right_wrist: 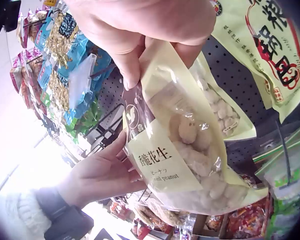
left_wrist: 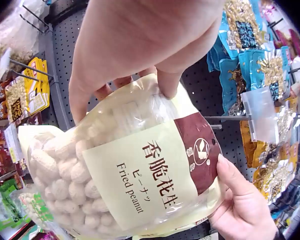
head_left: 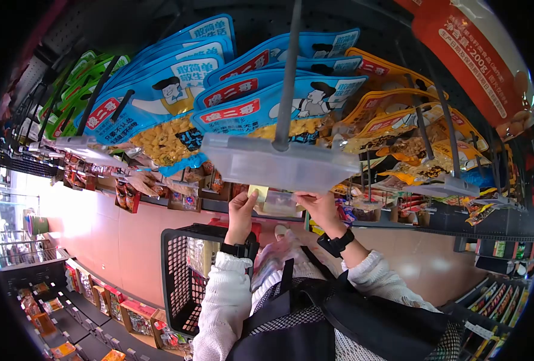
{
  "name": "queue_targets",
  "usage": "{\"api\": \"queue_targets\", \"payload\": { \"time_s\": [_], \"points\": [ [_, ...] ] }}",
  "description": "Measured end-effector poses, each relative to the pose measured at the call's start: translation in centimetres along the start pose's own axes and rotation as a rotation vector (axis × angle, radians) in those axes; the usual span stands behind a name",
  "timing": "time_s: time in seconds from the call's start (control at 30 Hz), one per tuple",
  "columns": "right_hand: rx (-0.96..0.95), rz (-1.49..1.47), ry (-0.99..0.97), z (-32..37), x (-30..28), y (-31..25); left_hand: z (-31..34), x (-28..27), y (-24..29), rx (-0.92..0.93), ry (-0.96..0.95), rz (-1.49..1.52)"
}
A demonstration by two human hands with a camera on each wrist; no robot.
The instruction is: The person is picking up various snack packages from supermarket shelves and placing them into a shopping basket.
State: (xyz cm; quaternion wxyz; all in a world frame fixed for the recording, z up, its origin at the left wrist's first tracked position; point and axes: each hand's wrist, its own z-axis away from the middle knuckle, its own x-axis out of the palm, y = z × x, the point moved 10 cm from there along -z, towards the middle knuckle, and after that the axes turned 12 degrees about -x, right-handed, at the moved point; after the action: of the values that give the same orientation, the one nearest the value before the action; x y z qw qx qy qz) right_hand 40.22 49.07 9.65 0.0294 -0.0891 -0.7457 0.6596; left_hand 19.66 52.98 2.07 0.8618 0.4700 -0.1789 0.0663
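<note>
In the head view, the left hand (head_left: 241,212) and the right hand (head_left: 322,210) hold a cream-and-clear plastic bag of unshelled peanuts (head_left: 280,209) between them, below a translucent plastic tag holder (head_left: 279,163); a black perforated plastic basket (head_left: 176,277) is near the left forearm.

In the left wrist view, the left hand's thumb and fingers close over the bag's edge, its printed label upright enough to read; inspecting the bag seems the step in hand.

In the right wrist view, the right hand pinches the bag beside its burgundy patch; turning it would probably call for one grip loosening while the other steadies.
</note>
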Motion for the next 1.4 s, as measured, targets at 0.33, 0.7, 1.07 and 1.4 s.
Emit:
{"api": "queue_targets", "payload": {
  "time_s": [0.33, 0.7, 1.07, 1.4],
  "points": [
    [-0.298, 0.227, 0.05, -2.6, -0.9, -7.1, -0.3, 1.5, 2.9, 0.033, 0.003, 0.053],
    [-0.195, 0.124, -0.028, -3.6, -0.4, -5.0, -0.8, 1.9, 3.1, 0.042, -0.013, 0.074],
    [-0.261, 0.179, 0.054, -3.3, -0.9, -6.3, -1.2, 1.6, 1.8, -0.022, 0.042, -0.002],
    [-0.219, 0.143, 0.038, -2.9, -0.3, -3.7, -0.5, 1.3, 1.4, -0.018, 0.097, 0.052]
  ]
}}
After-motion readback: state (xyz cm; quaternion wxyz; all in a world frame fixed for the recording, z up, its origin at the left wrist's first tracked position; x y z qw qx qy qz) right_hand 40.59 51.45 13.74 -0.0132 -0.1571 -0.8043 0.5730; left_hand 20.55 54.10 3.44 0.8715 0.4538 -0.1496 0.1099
